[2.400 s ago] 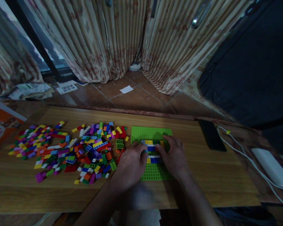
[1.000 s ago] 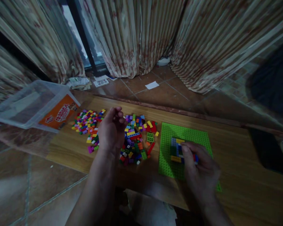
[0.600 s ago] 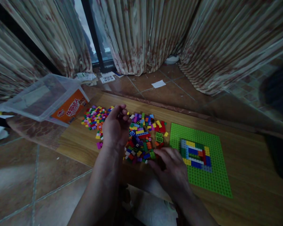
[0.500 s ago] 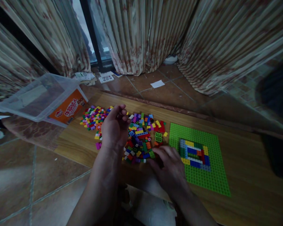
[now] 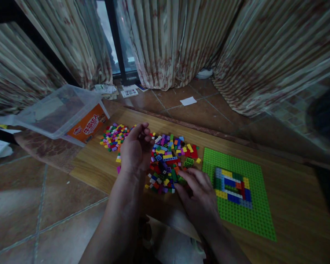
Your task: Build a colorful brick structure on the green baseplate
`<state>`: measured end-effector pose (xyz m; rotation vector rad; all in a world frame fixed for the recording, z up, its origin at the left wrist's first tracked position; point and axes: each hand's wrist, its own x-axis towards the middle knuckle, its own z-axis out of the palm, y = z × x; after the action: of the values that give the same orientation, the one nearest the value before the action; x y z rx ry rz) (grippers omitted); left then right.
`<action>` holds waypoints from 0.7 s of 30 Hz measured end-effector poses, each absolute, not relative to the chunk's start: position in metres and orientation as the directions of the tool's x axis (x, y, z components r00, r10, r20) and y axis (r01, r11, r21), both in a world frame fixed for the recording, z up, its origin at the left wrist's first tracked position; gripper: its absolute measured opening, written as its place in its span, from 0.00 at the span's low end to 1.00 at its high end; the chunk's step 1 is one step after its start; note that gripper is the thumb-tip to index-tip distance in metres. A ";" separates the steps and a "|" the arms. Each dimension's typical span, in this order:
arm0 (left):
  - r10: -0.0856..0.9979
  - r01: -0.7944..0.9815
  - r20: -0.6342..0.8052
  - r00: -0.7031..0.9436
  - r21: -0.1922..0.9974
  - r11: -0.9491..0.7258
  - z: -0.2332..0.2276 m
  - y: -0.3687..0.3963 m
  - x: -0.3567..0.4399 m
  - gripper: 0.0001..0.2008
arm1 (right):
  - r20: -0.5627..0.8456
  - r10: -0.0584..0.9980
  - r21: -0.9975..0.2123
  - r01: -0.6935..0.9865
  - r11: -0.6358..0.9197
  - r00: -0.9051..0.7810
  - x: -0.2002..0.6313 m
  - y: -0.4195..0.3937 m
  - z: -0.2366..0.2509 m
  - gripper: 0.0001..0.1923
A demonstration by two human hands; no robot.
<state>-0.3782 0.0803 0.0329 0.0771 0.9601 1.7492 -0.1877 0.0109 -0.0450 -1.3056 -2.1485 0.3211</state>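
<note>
My left hand point(image 5: 136, 148) is raised over the loose toy bricks, palm turned up and fingers curled inward. Whatever the curled fingers hold, if anything, is hidden. My right hand point(image 5: 199, 194) reaches to the near right edge of the pile of mixed building bricks point(image 5: 165, 159). Its thumb and index finger are apart, with small dark blue and green bricks by the fingertips. Right of that hand lies a green baseplate point(image 5: 246, 223), bearing a rectangular ring of blue, yellow, grey, green, red and white bricks point(image 5: 232, 200).
A heap of smaller bricks point(image 5: 114, 137) lies at the left on the wooden table point(image 5: 93, 170). Behind it stands a clear plastic bin point(image 5: 57, 110) with an orange label. Papers point(image 5: 188, 101) lie on the tiled floor below the curtains point(image 5: 178, 44).
The whole view has shifted, so the table and bricks appear slightly further right and lower. My right fingertips have moved slightly into the pile's edge; my left hand keeps its curled pose.
</note>
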 end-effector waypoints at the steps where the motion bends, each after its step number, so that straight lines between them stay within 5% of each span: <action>1: 0.825 -0.773 -0.392 -0.408 0.628 -0.084 0.033 0.080 -0.379 0.07 | 0.351 0.863 -0.484 0.719 0.499 -0.363 -0.190 0.012 -0.044 0.16; 8: 0.829 -0.781 -0.402 -0.388 0.621 -0.064 0.032 0.080 -0.381 0.04 | 0.237 0.843 -0.492 0.689 0.532 -0.482 -0.194 0.028 -0.039 0.21; 14: 0.835 -0.740 -0.395 -0.384 0.672 -0.023 0.032 0.079 -0.380 0.03 | 0.204 0.887 -0.665 0.606 0.435 -0.414 -0.190 0.036 -0.039 0.16; 17: 0.876 -0.636 -0.314 -0.365 0.772 0.012 0.031 0.077 -0.375 0.05 | 0.187 0.934 -0.843 0.440 0.311 -0.303 -0.188 0.034 -0.032 0.17; 21: 0.949 -0.444 -0.236 -0.208 0.887 0.123 0.028 0.074 -0.364 0.07 | 0.033 0.963 -0.999 -0.007 0.032 -0.268 -0.182 0.028 -0.022 0.18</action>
<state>-0.3643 0.0743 0.0277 0.6123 1.1336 1.4273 -0.1823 0.0280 -0.0221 -1.0416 -1.4196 1.3818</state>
